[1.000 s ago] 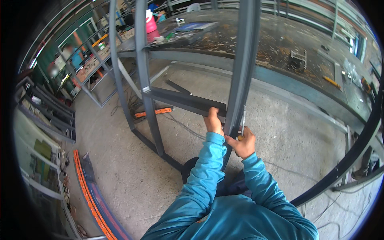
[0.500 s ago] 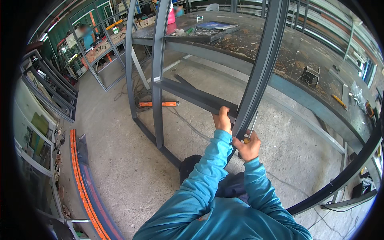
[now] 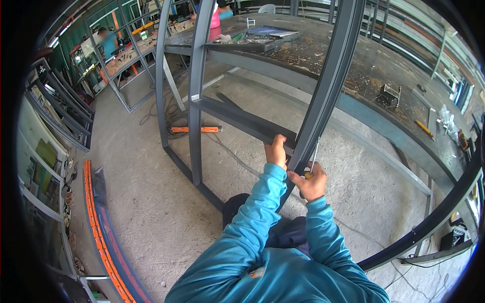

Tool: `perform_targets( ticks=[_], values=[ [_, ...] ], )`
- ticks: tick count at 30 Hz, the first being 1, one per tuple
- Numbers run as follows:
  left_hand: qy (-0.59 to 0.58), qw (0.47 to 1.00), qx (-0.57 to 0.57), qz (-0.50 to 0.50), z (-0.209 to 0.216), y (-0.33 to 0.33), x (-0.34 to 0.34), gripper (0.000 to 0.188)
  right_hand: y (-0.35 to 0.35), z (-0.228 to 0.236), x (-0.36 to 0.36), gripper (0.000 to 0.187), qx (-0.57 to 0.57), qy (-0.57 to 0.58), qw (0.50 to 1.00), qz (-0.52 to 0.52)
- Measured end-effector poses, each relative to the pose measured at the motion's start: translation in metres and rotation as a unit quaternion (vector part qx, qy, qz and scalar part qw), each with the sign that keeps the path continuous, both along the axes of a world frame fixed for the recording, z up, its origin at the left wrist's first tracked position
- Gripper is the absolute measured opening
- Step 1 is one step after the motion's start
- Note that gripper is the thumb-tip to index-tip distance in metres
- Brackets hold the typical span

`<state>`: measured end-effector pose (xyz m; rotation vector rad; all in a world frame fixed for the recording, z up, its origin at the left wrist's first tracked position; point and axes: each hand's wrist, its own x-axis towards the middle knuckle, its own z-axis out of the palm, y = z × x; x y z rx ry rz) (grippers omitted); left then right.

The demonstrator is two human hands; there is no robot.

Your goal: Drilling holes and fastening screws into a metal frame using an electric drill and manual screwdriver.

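Note:
A dark grey metal frame [image 3: 331, 76] stands upright in front of me, with a crossbar [image 3: 242, 120] joining two of its uprights. My left hand [image 3: 276, 152] is closed around the right end of the crossbar, close to where it meets the nearest upright. On the other side of that upright, my right hand [image 3: 313, 184] holds a screwdriver [image 3: 316, 152], its thin shaft pointing up and its yellow handle partly inside my fingers. The thumb of this hand rests against the upright. Whether the screwdriver's tip touches the frame I cannot tell.
Behind the frame is a long worktable [image 3: 374, 76] with a yellow marker-like tool [image 3: 424, 128] and scattered bits. An orange level-like bar [image 3: 194, 130] and cables lie on the concrete floor. Framed panels [image 3: 45, 166] lean at the left; two other people work at the back.
The view has shifted slightly, so the frame and my hands sit a little more to the left. Both hands keep their holds on the crossbar and the screwdriver.

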<state>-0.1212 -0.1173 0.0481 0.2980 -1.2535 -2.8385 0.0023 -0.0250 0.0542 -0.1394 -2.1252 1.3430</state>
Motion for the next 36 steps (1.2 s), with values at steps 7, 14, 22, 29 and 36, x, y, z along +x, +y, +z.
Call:
perform_targets(
  ticks=[7,14,22,29,36],
  values=[
    [0.018,0.992,-0.101,0.073,-0.032,-0.01,0.014,0.03,-0.002,-0.001,0.002,0.047,-0.008,-0.006,1.0,0.003],
    [-0.003,0.999,-0.048,0.006,-0.06,-0.016,0.031,0.062,0.003,-0.024,-0.01,0.047,-0.06,-0.004,0.998,0.003],
    [-0.057,0.993,-0.077,0.063,-0.062,-0.01,0.017,0.049,-0.003,-0.02,-0.008,0.047,-0.138,-0.022,0.989,0.054],
    [-0.041,0.996,-0.071,0.042,-0.032,-0.001,0.01,0.045,0.001,-0.023,-0.006,0.05,-0.102,-0.029,0.994,0.039],
    [-0.032,0.998,-0.048,0.028,-0.031,-0.006,0.008,0.044,-0.003,-0.01,-0.001,0.044,-0.064,-0.022,0.997,0.022]
  ],
)
